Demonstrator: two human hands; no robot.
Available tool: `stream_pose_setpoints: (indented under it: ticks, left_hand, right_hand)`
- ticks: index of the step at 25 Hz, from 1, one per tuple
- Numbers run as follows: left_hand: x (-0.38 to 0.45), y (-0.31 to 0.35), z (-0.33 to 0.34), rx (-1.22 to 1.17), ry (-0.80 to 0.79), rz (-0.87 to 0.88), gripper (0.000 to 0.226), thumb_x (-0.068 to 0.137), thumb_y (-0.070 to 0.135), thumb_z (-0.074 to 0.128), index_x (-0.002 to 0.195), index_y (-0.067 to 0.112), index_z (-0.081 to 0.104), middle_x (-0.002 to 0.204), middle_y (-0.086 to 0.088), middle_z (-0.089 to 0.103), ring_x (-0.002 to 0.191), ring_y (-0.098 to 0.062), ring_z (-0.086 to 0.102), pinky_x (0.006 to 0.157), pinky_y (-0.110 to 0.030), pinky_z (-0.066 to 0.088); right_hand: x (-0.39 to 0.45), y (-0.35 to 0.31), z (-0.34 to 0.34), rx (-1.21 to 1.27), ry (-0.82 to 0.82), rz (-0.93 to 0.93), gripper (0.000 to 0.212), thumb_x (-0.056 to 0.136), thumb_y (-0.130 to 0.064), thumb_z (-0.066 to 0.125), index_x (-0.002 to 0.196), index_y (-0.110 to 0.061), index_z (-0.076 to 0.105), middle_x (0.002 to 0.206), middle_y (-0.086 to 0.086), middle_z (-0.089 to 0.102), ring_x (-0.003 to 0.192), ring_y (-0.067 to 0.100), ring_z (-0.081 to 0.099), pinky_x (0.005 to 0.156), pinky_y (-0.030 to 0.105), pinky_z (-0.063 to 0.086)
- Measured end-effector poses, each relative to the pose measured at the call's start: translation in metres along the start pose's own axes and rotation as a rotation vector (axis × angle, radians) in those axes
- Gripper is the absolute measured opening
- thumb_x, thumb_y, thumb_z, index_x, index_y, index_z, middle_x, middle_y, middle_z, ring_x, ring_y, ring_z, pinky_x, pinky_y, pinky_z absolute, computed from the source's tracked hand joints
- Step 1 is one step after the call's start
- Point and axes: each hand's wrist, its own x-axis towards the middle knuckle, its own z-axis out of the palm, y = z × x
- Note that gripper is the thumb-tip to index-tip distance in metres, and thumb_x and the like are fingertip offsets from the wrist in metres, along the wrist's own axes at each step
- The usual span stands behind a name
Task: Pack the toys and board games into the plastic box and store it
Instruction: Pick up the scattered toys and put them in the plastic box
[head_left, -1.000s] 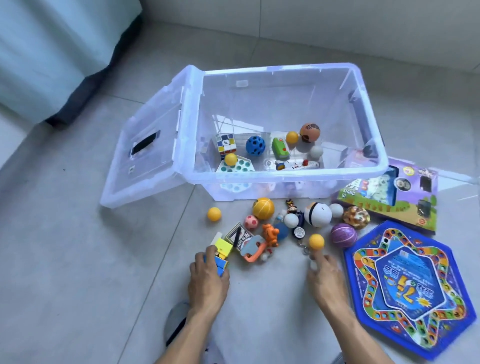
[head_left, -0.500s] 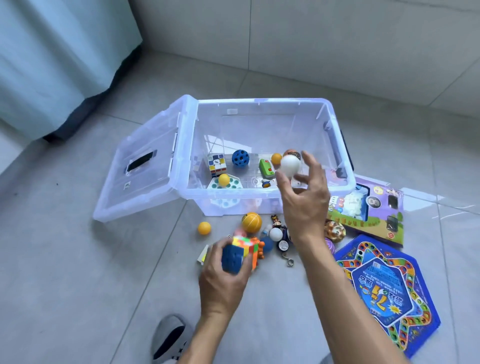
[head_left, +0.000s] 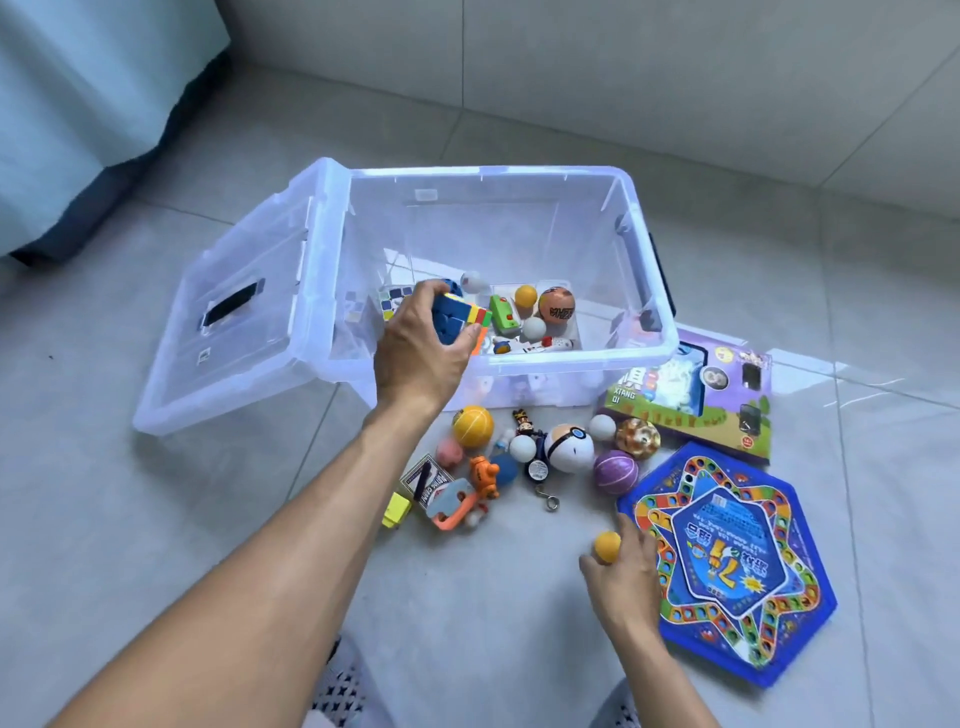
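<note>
The clear plastic box (head_left: 631, 208) stands open on the floor with its lid (head_left: 228, 332) hanging to the left. Inside lie several small toys, among them an orange ball (head_left: 556, 305) and a green toy (head_left: 503, 313). My left hand (head_left: 415, 353) holds a colourful puzzle cube (head_left: 460, 325) over the box's near left rim. My right hand (head_left: 623, 569) pinches a small yellow ball (head_left: 607, 545) low over the floor, beside the blue hexagonal game board (head_left: 727, 561). A white ball (head_left: 474, 281) is in the air inside the box.
Loose toys lie in front of the box: a yellow ball (head_left: 472, 425), a white and orange ball (head_left: 568, 447), a purple ball (head_left: 615, 471), a card pack (head_left: 426, 480). A purple board game box (head_left: 696, 395) lies at the right. A blue curtain (head_left: 93, 93) hangs at far left.
My right hand let the white ball go into the box and came back down to pinch a yellow ball off the floor. My left hand carried the cube up over the box rim.
</note>
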Motion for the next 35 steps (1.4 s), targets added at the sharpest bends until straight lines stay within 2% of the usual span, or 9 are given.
stream_pose_setpoints:
  ticks: [6, 9, 13, 16, 18, 21, 26, 32, 35]
  left_hand:
    - [-0.055, -0.009, 0.016, -0.021, 0.217, 0.214, 0.028, 0.081, 0.017, 0.062, 0.109, 0.015, 0.061, 0.108, -0.004, 0.061, 0.099, -0.025, 0.056, 0.085, -0.037, 0.044]
    - [-0.112, -0.043, 0.045, 0.107, -0.041, 0.231, 0.027, 0.078, 0.014, 0.060, 0.104, 0.019, 0.060, 0.101, -0.002, 0.061, 0.091, -0.028, 0.057, 0.078, -0.041, 0.047]
    - [-0.134, -0.090, 0.093, 0.524, -0.529, 0.122, 0.059, 0.082, 0.015, 0.055, 0.138, 0.028, 0.037, 0.143, -0.005, 0.037, 0.127, -0.031, 0.040, 0.092, -0.043, 0.043]
    - [-0.119, -0.096, 0.100, 0.541, -0.577, 0.196, 0.042, 0.084, 0.017, 0.057, 0.125, 0.021, 0.046, 0.127, -0.004, 0.049, 0.113, -0.030, 0.048, 0.079, -0.041, 0.047]
    - [-0.111, -0.090, 0.089, 0.362, -0.532, 0.143, 0.033, 0.080, 0.019, 0.061, 0.112, 0.019, 0.054, 0.110, -0.002, 0.057, 0.100, -0.030, 0.056, 0.073, -0.043, 0.050]
    - [-0.118, -0.063, 0.051, 0.058, -0.287, 0.158, 0.021, 0.075, 0.026, 0.070, 0.089, 0.021, 0.055, 0.090, 0.007, 0.059, 0.076, -0.020, 0.061, 0.065, -0.033, 0.049]
    - [-0.079, 0.034, -0.012, -0.260, 0.263, 0.260, 0.027, 0.077, 0.025, 0.078, 0.091, 0.016, 0.058, 0.094, 0.003, 0.064, 0.075, -0.008, 0.059, 0.063, -0.014, 0.044]
    - [-0.022, 0.012, 0.003, 0.063, 0.202, 0.171, 0.025, 0.081, 0.029, 0.066, 0.101, 0.016, 0.059, 0.100, -0.001, 0.061, 0.089, -0.020, 0.058, 0.068, -0.033, 0.047]
    - [-0.067, -0.027, 0.020, 0.126, 0.083, 0.254, 0.010, 0.082, 0.023, 0.059, 0.089, 0.017, 0.058, 0.086, -0.002, 0.062, 0.079, -0.024, 0.058, 0.062, -0.035, 0.046]
  right_hand:
    - [0.014, 0.010, 0.005, -0.102, 0.047, -0.040, 0.033, 0.085, -0.011, 0.062, 0.117, -0.012, 0.060, 0.118, 0.014, 0.044, 0.087, 0.036, 0.058, 0.072, 0.040, 0.050]
    - [0.009, -0.008, -0.007, 0.077, 0.141, -0.019, 0.031, 0.079, -0.011, 0.067, 0.110, -0.012, 0.061, 0.113, 0.013, 0.055, 0.087, 0.030, 0.055, 0.071, 0.033, 0.041]
    - [0.001, -0.111, -0.069, 0.545, 0.467, -0.272, 0.034, 0.076, -0.010, 0.074, 0.108, -0.018, 0.064, 0.107, 0.004, 0.059, 0.081, 0.018, 0.062, 0.067, 0.015, 0.048]
    - [0.015, -0.185, -0.119, 0.700, 0.350, -0.520, 0.049, 0.077, -0.014, 0.076, 0.119, -0.033, 0.057, 0.118, -0.006, 0.055, 0.091, 0.008, 0.065, 0.068, 0.014, 0.053]
    - [0.031, -0.200, -0.127, 0.622, 0.305, -0.567, 0.053, 0.078, -0.019, 0.075, 0.124, -0.033, 0.054, 0.121, -0.010, 0.054, 0.095, 0.009, 0.064, 0.068, 0.018, 0.054]
    - [0.037, -0.171, -0.099, 0.568, 0.489, -0.483, 0.033, 0.080, -0.012, 0.064, 0.112, -0.021, 0.061, 0.107, -0.005, 0.065, 0.076, 0.017, 0.066, 0.064, 0.021, 0.052]
    - [-0.002, -0.074, -0.014, 0.468, 0.432, -0.141, 0.027, 0.076, -0.011, 0.055, 0.102, -0.015, 0.061, 0.097, 0.008, 0.069, 0.069, 0.029, 0.061, 0.065, 0.023, 0.037]
    - [-0.017, -0.062, -0.005, 0.337, 0.289, -0.082, 0.035, 0.077, -0.004, 0.063, 0.109, -0.016, 0.059, 0.107, 0.005, 0.067, 0.058, 0.010, 0.053, 0.062, 0.027, 0.035]
    - [0.004, -0.084, -0.012, 0.197, 0.176, -0.160, 0.055, 0.079, -0.018, 0.066, 0.131, -0.022, 0.050, 0.132, 0.002, 0.055, 0.090, 0.018, 0.059, 0.070, 0.030, 0.043]
